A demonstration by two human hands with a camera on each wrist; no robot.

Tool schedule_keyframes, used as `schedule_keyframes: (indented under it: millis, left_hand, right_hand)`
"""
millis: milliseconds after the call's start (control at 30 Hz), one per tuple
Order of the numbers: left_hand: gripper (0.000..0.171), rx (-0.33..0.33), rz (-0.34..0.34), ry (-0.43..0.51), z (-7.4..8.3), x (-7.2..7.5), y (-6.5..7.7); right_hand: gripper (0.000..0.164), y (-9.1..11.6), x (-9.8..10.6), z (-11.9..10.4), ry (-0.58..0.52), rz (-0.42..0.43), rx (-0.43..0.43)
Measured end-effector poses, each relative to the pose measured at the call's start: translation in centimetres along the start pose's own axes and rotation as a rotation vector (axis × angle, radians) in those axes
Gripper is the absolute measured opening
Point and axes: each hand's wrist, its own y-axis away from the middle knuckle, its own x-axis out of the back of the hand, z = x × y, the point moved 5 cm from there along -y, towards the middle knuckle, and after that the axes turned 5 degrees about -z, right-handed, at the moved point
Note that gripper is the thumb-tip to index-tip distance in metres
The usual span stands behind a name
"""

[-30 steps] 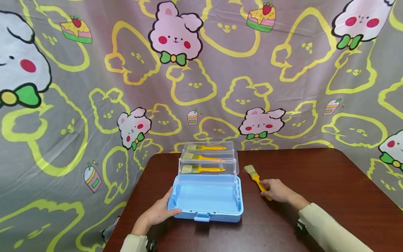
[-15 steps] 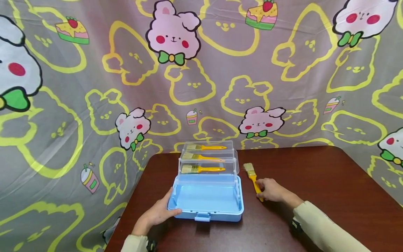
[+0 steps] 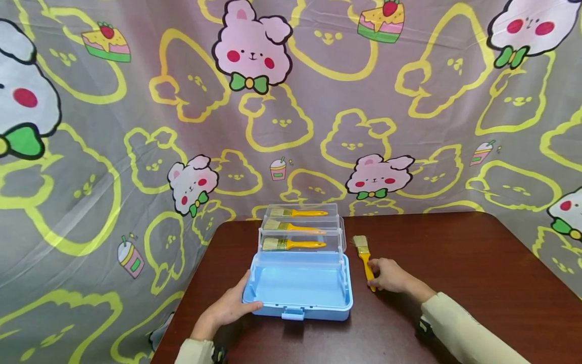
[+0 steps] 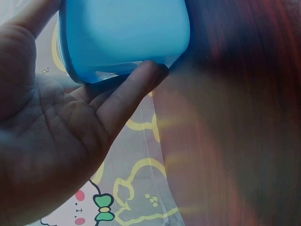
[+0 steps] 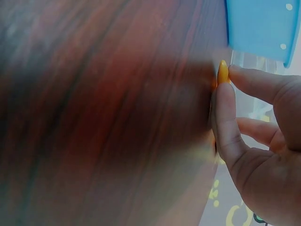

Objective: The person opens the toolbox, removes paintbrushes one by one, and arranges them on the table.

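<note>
A light blue storage box [image 3: 313, 314] stands open on the table, its clear trays [image 3: 333, 242] raised in tiers behind it. Three yellow-handled paintbrushes lie in those trays: a front one [image 3: 300, 244], a middle one [image 3: 297, 228] and a back one [image 3: 304, 213]. My left hand [image 3: 226, 306] grips the box's front left corner, thumb at the front rim and fingers along the side. To the right of the box, my right hand [image 3: 392, 275] pinches the handle of another paintbrush [image 3: 366, 259], bristles pointing away. In the right wrist view only the handle's end [image 5: 223, 70] shows between thumb and fingers.
The dark reddish-brown table [image 3: 454, 263] extends to the right of the hands. A grey curtain [image 3: 313, 101] with cartoon animals hangs behind it and at the sides. The box's latch [image 3: 292, 314] hangs at the front.
My right hand has shifted a little to the left with the paintbrush, whose handle has swung from slanting to more nearly straight. My left hand stays at the box corner.
</note>
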Motion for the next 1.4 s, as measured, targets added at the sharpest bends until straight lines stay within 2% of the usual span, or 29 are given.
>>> schedule_keyframes:
  millis: [467,800,1400]
  left_hand:
    - [0.104,0.0,0.001,-0.001,0.03,-0.03,0.12]
    - [0.104,-0.006,0.008,0.001,-0.24,-0.04,0.0]
    - [0.104,-0.009,0.02,-0.012,-0.03,-0.09,-0.05]
  right_hand:
    - [0.059,0.09,-0.23,0.01,0.019,0.025,0.007]
    - [0.059,0.36,-0.33,0.21,-0.078,0.022,-0.001]
    - [0.058,0.27,-0.42,0.5,-0.108,0.043,0.002]
